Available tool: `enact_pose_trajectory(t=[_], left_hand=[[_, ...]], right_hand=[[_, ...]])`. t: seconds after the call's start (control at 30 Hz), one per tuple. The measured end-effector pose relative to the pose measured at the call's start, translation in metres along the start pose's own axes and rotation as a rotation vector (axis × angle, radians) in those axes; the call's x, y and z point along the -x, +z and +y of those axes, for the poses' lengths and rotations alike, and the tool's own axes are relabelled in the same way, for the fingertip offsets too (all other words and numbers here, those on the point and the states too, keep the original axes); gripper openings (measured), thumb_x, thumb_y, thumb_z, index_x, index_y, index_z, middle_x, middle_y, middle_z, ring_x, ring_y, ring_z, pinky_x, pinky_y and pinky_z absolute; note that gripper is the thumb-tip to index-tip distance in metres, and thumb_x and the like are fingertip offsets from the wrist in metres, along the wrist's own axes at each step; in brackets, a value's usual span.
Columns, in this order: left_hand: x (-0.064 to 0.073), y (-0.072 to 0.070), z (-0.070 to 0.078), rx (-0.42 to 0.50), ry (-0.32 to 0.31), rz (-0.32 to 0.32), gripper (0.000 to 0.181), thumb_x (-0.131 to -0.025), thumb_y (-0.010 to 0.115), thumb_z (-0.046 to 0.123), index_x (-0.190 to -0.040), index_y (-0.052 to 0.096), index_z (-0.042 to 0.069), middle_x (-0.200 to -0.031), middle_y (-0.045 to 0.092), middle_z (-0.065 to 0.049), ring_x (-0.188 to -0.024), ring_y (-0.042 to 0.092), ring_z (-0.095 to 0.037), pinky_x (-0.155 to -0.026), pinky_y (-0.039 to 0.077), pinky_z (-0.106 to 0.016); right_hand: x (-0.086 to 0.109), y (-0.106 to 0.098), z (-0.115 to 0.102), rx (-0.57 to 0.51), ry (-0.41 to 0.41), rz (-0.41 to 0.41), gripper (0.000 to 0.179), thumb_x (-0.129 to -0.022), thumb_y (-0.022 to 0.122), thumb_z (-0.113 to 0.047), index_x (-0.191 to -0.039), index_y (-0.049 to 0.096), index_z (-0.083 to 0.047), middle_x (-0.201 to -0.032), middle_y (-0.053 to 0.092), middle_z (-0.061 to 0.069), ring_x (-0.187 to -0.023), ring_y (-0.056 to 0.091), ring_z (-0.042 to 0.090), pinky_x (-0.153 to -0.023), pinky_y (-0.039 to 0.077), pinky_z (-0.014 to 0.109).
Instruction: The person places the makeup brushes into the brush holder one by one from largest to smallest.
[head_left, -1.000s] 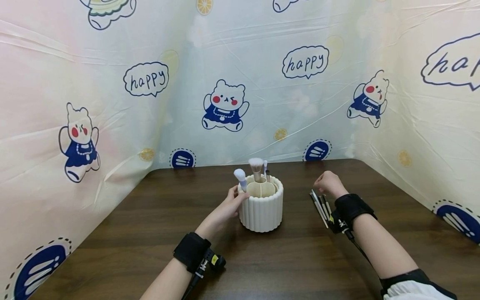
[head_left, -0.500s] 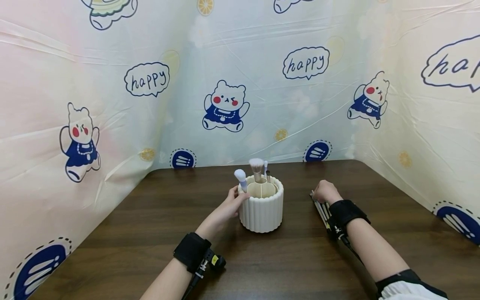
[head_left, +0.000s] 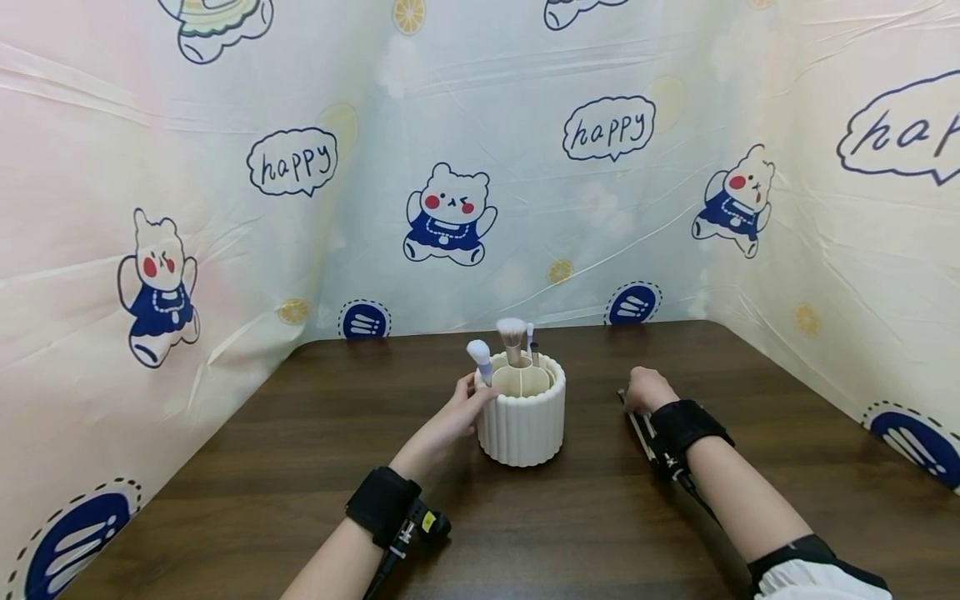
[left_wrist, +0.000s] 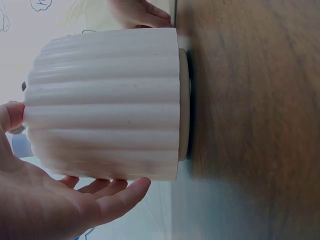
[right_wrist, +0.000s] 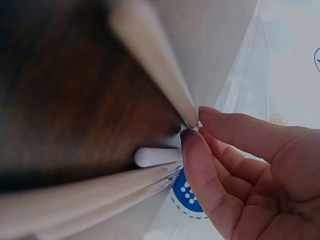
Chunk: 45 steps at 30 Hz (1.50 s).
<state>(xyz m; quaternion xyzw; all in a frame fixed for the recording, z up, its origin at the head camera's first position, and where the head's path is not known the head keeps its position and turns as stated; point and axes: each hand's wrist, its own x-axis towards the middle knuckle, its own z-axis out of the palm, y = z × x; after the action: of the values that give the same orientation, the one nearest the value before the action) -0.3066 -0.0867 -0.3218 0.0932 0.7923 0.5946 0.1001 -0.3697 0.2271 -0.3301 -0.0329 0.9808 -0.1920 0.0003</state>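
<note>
A cream, fluted makeup brush holder stands upright on the table. Several brushes rise from its compartments, among them a wide fluffy brush and a white-headed brush. My left hand grips the holder's left side, thumb at the rim and fingers along the wall. To the right, my right hand is down over slim loose makeup brushes. In the right wrist view, its thumb and index finger pinch the end of a beige-handled makeup brush. The head of that brush is hidden.
Other beige handles and a white rounded end lie beside the pinched brush. The brown wooden table is bounded at the back and sides by a printed cloth.
My right hand has come down and slightly left and nearer, from beyond the loose brushes onto them, and now pinches one. My left hand and the holder have stayed put.
</note>
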Motion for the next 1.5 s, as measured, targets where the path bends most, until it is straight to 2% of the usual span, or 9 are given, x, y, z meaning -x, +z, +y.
enact_pose_trajectory(t=[0.2, 0.43, 0.73, 0.83, 0.97, 1.07, 1.23, 1.3, 1.5], left_hand=[[0.001, 0.0, 0.001, -0.001, 0.0, 0.0, 0.075, -0.097, 0.043, 0.042, -0.151, 0.003, 0.008, -0.157, 0.011, -0.021, -0.143, 0.019, -0.041, -0.108, 0.026, -0.066], [0.001, 0.0, 0.001, -0.003, 0.0, -0.007, 0.075, -0.097, 0.043, 0.042, -0.151, 0.004, 0.008, -0.157, 0.011, -0.021, -0.143, 0.02, -0.041, -0.108, 0.026, -0.065], [0.0, 0.001, 0.0, 0.007, -0.004, -0.005, 0.076, -0.096, 0.043, 0.041, -0.151, 0.004, 0.007, -0.157, 0.011, -0.021, -0.143, 0.02, -0.041, -0.108, 0.027, -0.064], [0.0, 0.001, 0.0, 0.007, -0.004, -0.005, 0.076, -0.096, 0.044, 0.042, -0.151, 0.004, 0.008, -0.157, 0.011, -0.021, -0.143, 0.02, -0.04, -0.108, 0.027, -0.064], [0.0, 0.001, 0.002, 0.004, -0.002, -0.004, 0.076, -0.096, 0.043, 0.042, -0.152, 0.004, 0.008, -0.157, 0.011, -0.021, -0.143, 0.019, -0.04, -0.108, 0.027, -0.064], [0.001, 0.001, 0.003, 0.001, 0.0, -0.002, 0.076, -0.097, 0.043, 0.043, -0.152, 0.003, 0.008, -0.157, 0.011, -0.021, -0.143, 0.019, -0.041, -0.108, 0.027, -0.065], [0.001, 0.001, 0.003, 0.0, -0.002, 0.002, 0.076, -0.097, 0.043, 0.042, -0.152, 0.003, 0.008, -0.157, 0.011, -0.021, -0.143, 0.019, -0.041, -0.108, 0.027, -0.065], [0.001, 0.001, 0.002, -0.001, -0.005, 0.001, 0.076, -0.097, 0.043, 0.042, -0.152, 0.003, 0.008, -0.157, 0.011, -0.021, -0.143, 0.019, -0.041, -0.108, 0.027, -0.065], [0.0, 0.0, 0.0, -0.005, -0.008, 0.006, 0.076, -0.097, 0.042, 0.043, -0.152, 0.003, 0.008, -0.156, 0.011, -0.022, -0.142, 0.02, -0.042, -0.107, 0.027, -0.065]], right_hand=[[0.0, 0.001, -0.001, -0.004, 0.015, 0.002, 0.012, -0.069, 0.068, 0.001, -0.06, 0.061, -0.001, -0.048, 0.049, -0.003, -0.044, 0.045, 0.01, -0.047, 0.038, 0.02], [0.002, -0.001, -0.003, 0.011, 0.039, -0.026, 0.012, -0.07, 0.059, 0.004, -0.06, 0.056, -0.002, -0.051, 0.046, -0.001, -0.044, 0.041, 0.01, -0.043, 0.034, 0.018], [0.003, -0.001, -0.005, 0.066, 0.073, -0.064, 0.013, -0.073, 0.054, 0.0, -0.061, 0.053, -0.004, -0.048, 0.046, -0.002, -0.045, 0.045, 0.01, -0.047, 0.037, 0.019], [0.003, -0.002, -0.004, 0.049, 0.082, -0.08, 0.008, -0.074, 0.055, -0.002, -0.067, 0.055, -0.002, -0.056, 0.051, 0.001, -0.047, 0.048, 0.009, -0.049, 0.039, 0.019], [0.003, -0.007, -0.003, -0.026, 0.093, -0.122, 0.004, -0.077, 0.056, -0.003, -0.073, 0.055, 0.0, -0.07, 0.054, 0.007, -0.051, 0.05, 0.009, -0.051, 0.042, 0.02], [0.004, -0.014, -0.003, -0.078, 0.083, -0.133, 0.006, -0.078, 0.055, -0.003, -0.072, 0.053, -0.002, -0.071, 0.051, 0.006, -0.052, 0.048, 0.01, -0.052, 0.04, 0.02], [0.005, -0.029, -0.007, -0.14, 0.043, -0.131, 0.021, -0.082, 0.053, -0.003, -0.064, 0.044, -0.009, -0.055, 0.039, -0.002, -0.048, 0.037, 0.009, -0.051, 0.034, 0.022], [0.006, -0.036, -0.009, -0.142, 0.014, -0.115, 0.029, -0.082, 0.051, -0.003, -0.057, 0.041, -0.012, -0.049, 0.036, -0.005, -0.045, 0.033, 0.008, -0.051, 0.03, 0.022], [0.011, -0.055, -0.018, -0.159, -0.056, -0.031, 0.041, -0.083, 0.049, -0.006, -0.047, 0.032, -0.018, -0.046, 0.03, -0.007, -0.045, 0.027, 0.008, -0.054, 0.027, 0.024]])
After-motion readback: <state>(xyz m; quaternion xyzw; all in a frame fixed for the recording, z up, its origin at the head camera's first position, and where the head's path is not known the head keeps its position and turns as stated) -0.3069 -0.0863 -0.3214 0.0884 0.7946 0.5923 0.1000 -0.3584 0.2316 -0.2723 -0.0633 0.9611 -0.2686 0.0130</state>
